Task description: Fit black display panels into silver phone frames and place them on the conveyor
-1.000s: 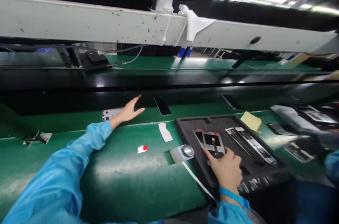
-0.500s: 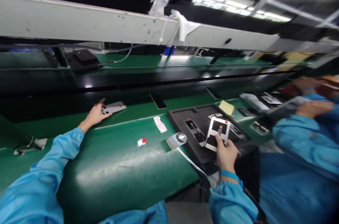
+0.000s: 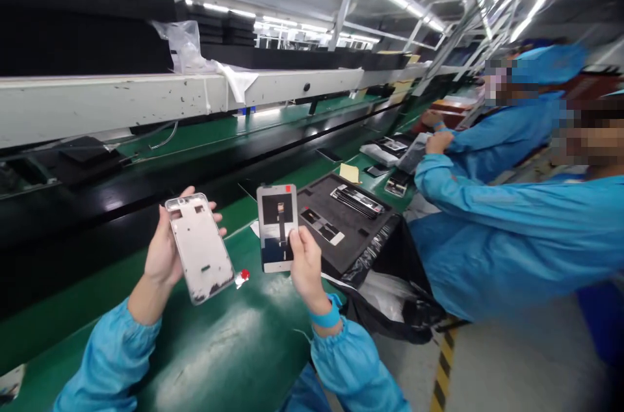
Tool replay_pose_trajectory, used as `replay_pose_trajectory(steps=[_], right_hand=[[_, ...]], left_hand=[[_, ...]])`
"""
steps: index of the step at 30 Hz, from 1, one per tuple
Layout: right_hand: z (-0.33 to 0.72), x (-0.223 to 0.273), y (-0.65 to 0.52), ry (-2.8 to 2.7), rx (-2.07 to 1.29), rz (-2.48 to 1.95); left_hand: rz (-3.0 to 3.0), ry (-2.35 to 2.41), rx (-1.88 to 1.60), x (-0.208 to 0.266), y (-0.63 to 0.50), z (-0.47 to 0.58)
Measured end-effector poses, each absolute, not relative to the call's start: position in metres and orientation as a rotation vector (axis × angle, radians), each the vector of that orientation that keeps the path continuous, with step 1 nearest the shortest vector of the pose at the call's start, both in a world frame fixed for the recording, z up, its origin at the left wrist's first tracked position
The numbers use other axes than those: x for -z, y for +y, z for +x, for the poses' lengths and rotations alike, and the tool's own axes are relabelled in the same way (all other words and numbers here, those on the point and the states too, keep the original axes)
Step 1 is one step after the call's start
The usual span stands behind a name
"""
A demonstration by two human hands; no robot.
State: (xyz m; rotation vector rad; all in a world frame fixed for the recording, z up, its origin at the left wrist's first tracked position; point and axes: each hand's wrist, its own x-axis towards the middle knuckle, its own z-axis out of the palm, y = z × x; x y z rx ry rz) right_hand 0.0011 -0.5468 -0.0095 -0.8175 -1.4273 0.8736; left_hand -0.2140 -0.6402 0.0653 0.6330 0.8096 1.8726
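Observation:
A whitish phone frame [image 3: 201,246] with dark scuffs along its lower edge rests in my left hand [image 3: 163,253], the fingers curled round its sides. My right hand [image 3: 306,262] pinches a phone screen [image 3: 277,227] by its lower right edge, with its back, a flex cable and a red sticker facing me. Both parts are held up above the green bench [image 3: 219,340], side by side and apart. Below and between them lies a small red and white scrap [image 3: 242,278]. Another screen part [image 3: 322,227] sits in the black foam tray to the right.
The black foam tray [image 3: 336,256] also bears a stack of screens [image 3: 358,201]. Behind it lie a yellow note [image 3: 350,173] and phone parts. Co-workers in blue sit at the right, one with a sleeve [image 3: 468,188] near the bench. A dark conveyor belt [image 3: 146,188] runs along the back.
My left hand has lifted the phone frame off the far bench edge and brought it closer. My right hand has moved the screen left, off the tray. The view has turned right.

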Motion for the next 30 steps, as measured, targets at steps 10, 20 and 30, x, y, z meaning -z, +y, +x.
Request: replay_pose_trajectory(steps=[10,20,30], right_hand=[[-0.02,0.021,-0.578,-1.497,-0.963,-0.656],[-0.01,-0.022,-0.584,-1.579,-1.056,-0.463],[-0.024,-0.028,-0.575,-1.272,-0.943,-0.518]], left_hand=[[0.878,0.593,-1.172,-0.046,-0.673,-0.184],[1.637,1.034,-1.187,-0.028,-0.668,-0.182],[2.15,1.157,-0.939,-0.03,-0.669,-0.178]])
